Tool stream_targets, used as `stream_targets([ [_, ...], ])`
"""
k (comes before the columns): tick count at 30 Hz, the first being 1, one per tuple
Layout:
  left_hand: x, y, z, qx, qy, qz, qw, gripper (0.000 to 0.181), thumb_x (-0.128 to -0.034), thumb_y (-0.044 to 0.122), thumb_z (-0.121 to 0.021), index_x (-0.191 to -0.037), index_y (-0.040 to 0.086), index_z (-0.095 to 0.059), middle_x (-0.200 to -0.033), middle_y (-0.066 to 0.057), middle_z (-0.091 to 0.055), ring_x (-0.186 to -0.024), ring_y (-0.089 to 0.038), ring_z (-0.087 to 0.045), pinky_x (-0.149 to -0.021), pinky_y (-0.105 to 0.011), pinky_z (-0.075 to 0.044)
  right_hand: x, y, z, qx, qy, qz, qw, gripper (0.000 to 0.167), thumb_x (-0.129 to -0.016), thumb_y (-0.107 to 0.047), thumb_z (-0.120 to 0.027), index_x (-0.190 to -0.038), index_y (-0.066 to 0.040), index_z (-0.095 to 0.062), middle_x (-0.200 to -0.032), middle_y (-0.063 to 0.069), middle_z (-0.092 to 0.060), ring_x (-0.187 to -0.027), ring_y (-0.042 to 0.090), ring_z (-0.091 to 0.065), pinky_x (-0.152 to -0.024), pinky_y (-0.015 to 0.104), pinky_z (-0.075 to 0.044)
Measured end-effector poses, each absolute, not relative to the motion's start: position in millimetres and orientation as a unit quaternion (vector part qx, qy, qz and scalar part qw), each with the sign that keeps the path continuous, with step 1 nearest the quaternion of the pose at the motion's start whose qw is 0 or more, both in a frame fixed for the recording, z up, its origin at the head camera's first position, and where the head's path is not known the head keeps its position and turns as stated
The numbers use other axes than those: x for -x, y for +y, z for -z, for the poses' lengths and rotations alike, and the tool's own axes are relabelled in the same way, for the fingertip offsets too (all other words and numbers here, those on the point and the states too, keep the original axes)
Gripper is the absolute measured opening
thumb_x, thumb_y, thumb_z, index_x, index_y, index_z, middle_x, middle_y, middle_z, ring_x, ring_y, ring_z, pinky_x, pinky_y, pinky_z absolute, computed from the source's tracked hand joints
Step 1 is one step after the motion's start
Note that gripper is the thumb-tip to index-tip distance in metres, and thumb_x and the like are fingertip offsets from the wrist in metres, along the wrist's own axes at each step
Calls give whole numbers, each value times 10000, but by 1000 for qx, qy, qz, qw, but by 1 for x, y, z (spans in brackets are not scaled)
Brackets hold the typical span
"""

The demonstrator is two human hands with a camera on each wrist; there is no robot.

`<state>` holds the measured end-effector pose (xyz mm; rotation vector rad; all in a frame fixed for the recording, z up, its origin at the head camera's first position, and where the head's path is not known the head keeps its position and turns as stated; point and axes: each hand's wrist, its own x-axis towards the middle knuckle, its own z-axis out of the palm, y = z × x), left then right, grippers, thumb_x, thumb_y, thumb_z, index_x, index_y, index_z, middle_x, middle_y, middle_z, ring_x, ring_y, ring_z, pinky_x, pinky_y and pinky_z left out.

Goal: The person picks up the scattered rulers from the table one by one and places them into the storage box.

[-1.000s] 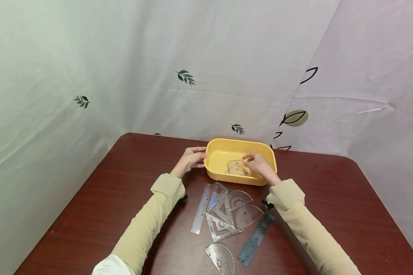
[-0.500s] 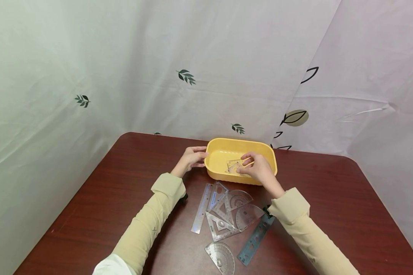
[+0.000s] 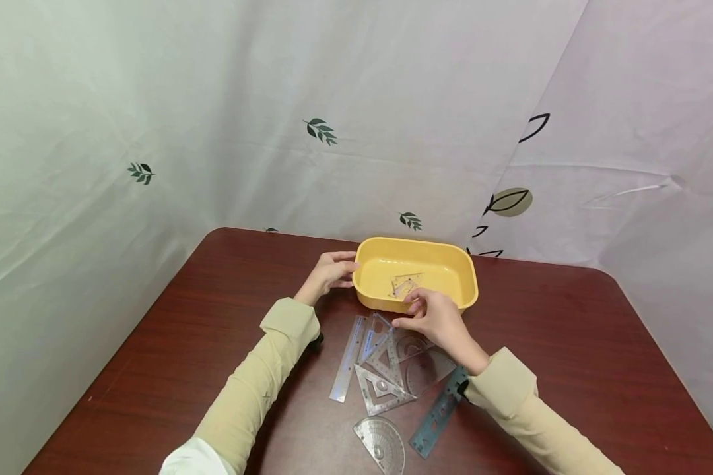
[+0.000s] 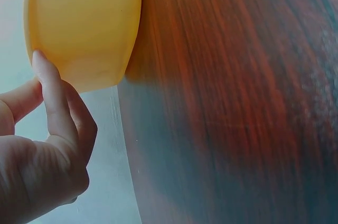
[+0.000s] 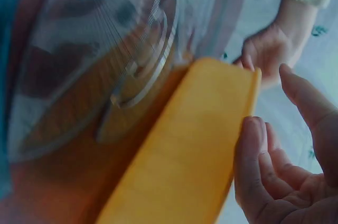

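My left hand (image 3: pixel 328 276) holds the left end of the yellow tray (image 3: pixel 465 305); in the left wrist view its fingers (image 4: pixel 50 84) are at the tray's rim (image 4: pixel 82 80). Over the tray's near edge is my right hand (image 3: pixel 442 323), thumb and fingers apart with nothing between them. The right wrist view has that hand (image 5: pixel 288 166) beside the tray's outer wall (image 5: pixel 185 145). Small clear pieces (image 3: pixel 405 285) lie inside the tray. In front of it, partly under my right hand, overlap clear set squares (image 3: pixel 383 389) and protractors (image 3: pixel 429 373).
A clear ruler (image 3: pixel 348 359) lies left of the pile and a bluish ruler (image 3: pixel 438 415) to its right. Another protractor (image 3: pixel 381 443) is nearer the front. The dark red table (image 3: pixel 202 330) meets a pale curtain (image 3: pixel 243 132) behind the tray.
My right hand has moved out of the tray's inside, toward me over its near edge, with its fingers spread apart. The left hand and the tray have stayed in place.
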<state>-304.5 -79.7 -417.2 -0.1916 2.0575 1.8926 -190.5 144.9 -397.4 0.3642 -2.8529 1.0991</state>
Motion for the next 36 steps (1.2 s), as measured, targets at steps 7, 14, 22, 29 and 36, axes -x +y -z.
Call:
stream_targets([
  [7, 302, -80, 413, 63, 723, -666, 170, 445, -912, 88, -635, -1348, 66, -548, -1188, -233, -641, -777, -163, -671, -554, -184, -574, 185, 140, 407, -114, -922, -368, -23, 404, -679, -190, -876, -996, -14, -698, -809, 53, -682, -664, 123, -633, -582, 214, -527],
  [14, 304, -80, 416, 65, 722, -668, 167, 447, -904, 90, -647, -1342, 73, -556, -1139, -201, -669, -733, -123, -662, -542, -184, -572, 184, 135, 415, -118, -927, -352, -55, 403, -636, -160, -898, -966, -37, -703, -785, 24, -684, -632, 59, -599, -588, 213, -513],
  [22, 304, -80, 418, 68, 718, -672, 169, 448, -902, 86, -649, -1341, 73, -557, -1103, -178, -683, -713, -118, -656, -535, -187, -570, 183, 127, 427, -112, -945, -302, -63, 481, -569, -252, -935, -941, -66, -694, -806, -4, -661, -718, 95, -592, -693, 282, -517],
  [29, 305, -81, 419, 69, 716, -673, 172, 445, -907, 98, -648, -1343, 84, -557, -1134, -193, -674, -736, -129, -666, -547, -185, -574, 182, 121, 431, -125, -952, -274, -63, 598, -511, -260, -958, -996, -40, -688, -858, 19, -650, -807, 150, -592, -768, 347, -519],
  [36, 306, -81, 420, 72, 713, -676, 171, 438, -905, 87, -647, -1335, 83, -565, -1134, -200, -676, -743, -138, -670, -541, -179, -569, 182, 120, 430, -130, -955, -259, -63, 613, -496, -232, -965, -994, -23, -675, -857, 33, -629, -820, 171, -576, -794, 378, -500],
])
